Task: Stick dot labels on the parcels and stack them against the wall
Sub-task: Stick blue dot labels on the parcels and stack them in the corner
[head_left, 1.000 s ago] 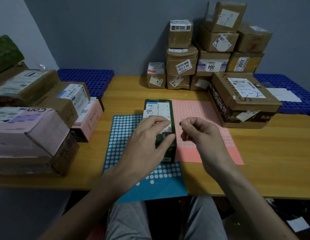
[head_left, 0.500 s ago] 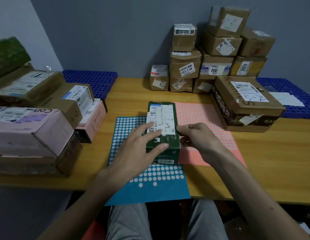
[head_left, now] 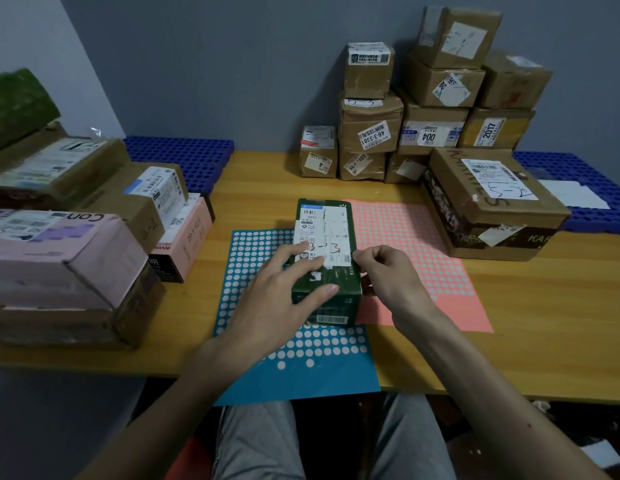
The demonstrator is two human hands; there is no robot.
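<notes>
Fingers of the left hand (head_left: 279, 299) lie straight, pressing the green parcel (head_left: 327, 223) down; right hand (head_left: 388, 275) curls against its right edge, grip unclear.

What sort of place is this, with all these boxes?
Likely a small parcel-sorting or mailroom corner. Taped cardboard parcels with shipping labels are stacked against the wall, sheets of dot stickers lie on the wooden table, and a green parcel is being handled.
</notes>
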